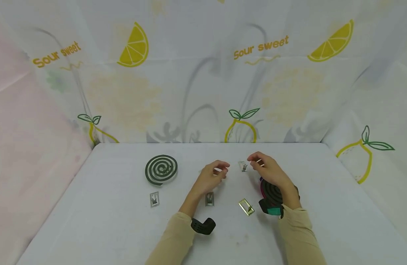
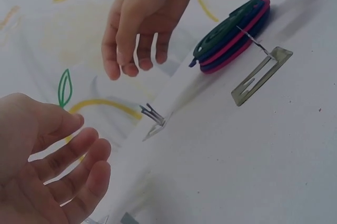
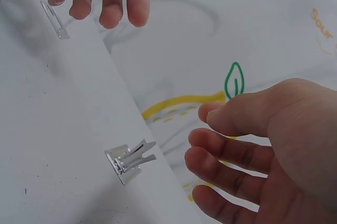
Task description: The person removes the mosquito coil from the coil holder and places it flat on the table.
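My left hand (image 1: 211, 176) hovers above the white table with its fingers loosely bent and nothing in them. Across from it, my right hand (image 1: 266, 169) is also bare, its fingers loosely bent beside a small silver metal mosquito coil stand (image 1: 243, 166). In the right wrist view that stand (image 3: 129, 161) has its forked prong raised, apart from the fingertips. A gold coil stand (image 1: 246, 207) lies nearer the front, its prong bent up in the left wrist view. Under my right wrist sits a stack of mosquito coils (image 2: 231, 34) in green, blue and pink, partly hidden in the head view.
A single dark green mosquito coil (image 1: 161, 169) lies at the left. One silver stand (image 1: 154, 199) is below it, and another stand (image 1: 209, 199) lies near my left forearm. A further stand (image 3: 56, 21) shows close to my left hand. Behind the table hangs a lemon-print cloth (image 1: 196, 73).
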Motion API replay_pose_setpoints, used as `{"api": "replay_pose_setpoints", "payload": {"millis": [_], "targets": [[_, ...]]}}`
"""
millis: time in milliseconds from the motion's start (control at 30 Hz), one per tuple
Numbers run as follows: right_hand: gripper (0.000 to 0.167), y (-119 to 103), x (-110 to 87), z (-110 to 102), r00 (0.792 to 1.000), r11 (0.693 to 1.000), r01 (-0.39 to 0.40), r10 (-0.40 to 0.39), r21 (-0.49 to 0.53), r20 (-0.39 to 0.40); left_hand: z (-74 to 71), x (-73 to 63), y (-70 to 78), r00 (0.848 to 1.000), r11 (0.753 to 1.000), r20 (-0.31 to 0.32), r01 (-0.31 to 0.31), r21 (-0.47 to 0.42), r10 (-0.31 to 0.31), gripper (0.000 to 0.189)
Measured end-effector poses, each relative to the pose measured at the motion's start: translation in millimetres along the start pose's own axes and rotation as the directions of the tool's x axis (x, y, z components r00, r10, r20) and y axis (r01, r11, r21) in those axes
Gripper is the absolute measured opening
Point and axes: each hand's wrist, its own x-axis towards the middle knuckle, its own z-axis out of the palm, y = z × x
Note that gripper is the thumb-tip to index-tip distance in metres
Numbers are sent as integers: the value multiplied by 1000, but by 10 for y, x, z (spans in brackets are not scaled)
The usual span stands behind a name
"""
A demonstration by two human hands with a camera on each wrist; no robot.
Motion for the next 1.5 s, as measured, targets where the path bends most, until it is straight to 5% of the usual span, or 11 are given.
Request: {"api": "replay_pose_setpoints", "payload": {"millis": [567, 1033, 1500], "targets": [[17, -164, 87, 177, 998, 998, 67, -67, 22, -14, -190, -36, -36, 999, 1000, -39, 9, -7, -10, 24], [17, -258, 145, 406, 990, 992, 122, -123, 20, 68, -324, -81, -156, 996, 999, -81, 27, -46, -31, 24], [16, -309, 152, 507, 986, 990, 140, -142, 25, 88, -544, -122, -215, 993, 1000, -121, 7, 5, -6, 24]]}}
